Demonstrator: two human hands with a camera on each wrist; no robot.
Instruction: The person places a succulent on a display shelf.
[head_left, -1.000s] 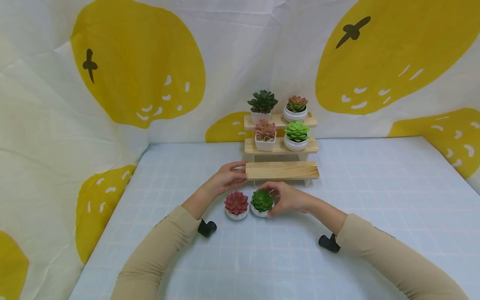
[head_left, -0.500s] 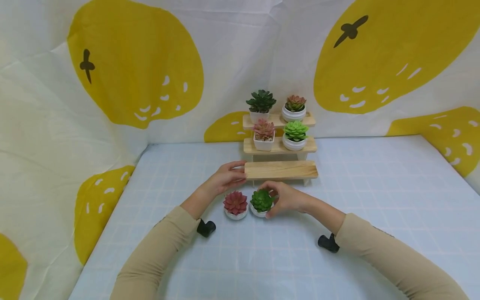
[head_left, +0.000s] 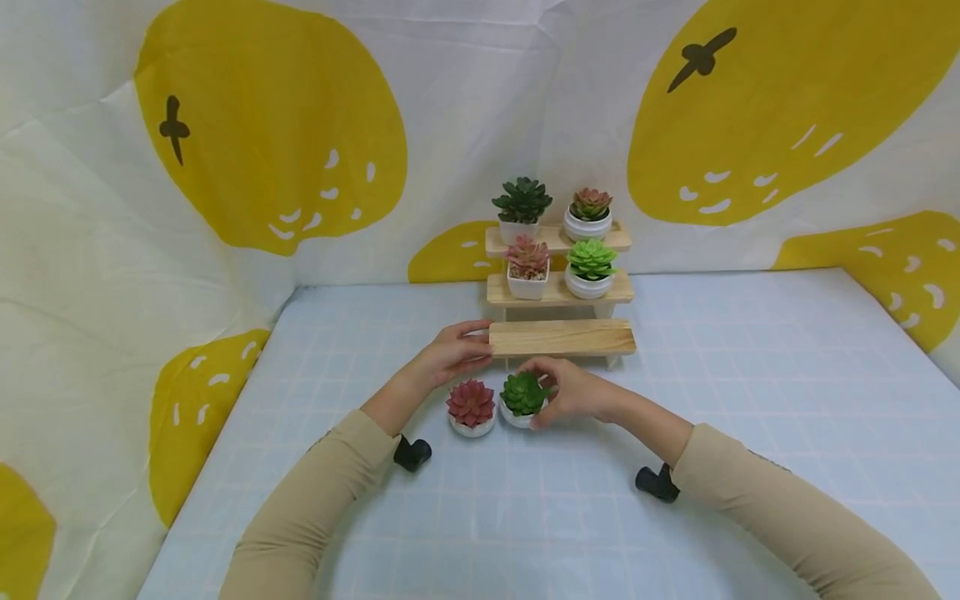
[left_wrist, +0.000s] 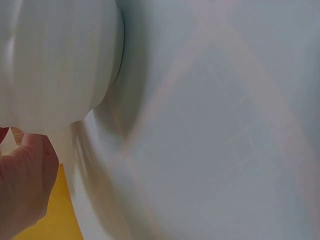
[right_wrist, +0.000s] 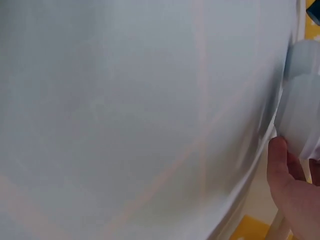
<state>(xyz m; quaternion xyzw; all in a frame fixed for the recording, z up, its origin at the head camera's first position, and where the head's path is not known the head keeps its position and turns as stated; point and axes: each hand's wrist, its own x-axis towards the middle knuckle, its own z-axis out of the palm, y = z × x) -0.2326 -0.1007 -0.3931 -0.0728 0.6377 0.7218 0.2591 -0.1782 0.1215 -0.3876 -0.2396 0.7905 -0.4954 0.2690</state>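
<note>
My left hand (head_left: 450,354) holds the left end of the lowest step of a wooden plant stand (head_left: 562,337). In the left wrist view, a white pot (left_wrist: 55,60) hides part of that hand's work. My right hand (head_left: 573,390) grips a green potted succulent (head_left: 524,394) in front of the stand; its white pot (right_wrist: 300,105) is between the thumb and fingers in the right wrist view. Just left of it, a red succulent (head_left: 471,406) in a round white pot stands on the table.
On the middle step are a pink succulent (head_left: 528,268) and a bright green one (head_left: 590,268). The top step bears a dark green succulent (head_left: 522,208) and a reddish-green one (head_left: 589,215). A patterned cloth (head_left: 465,100) hangs behind the checked tablecloth (head_left: 480,525).
My right hand and the green succulent have shifted slightly upward in the head view, toward the stand. The left hand keeps its place at the lowest step.
</note>
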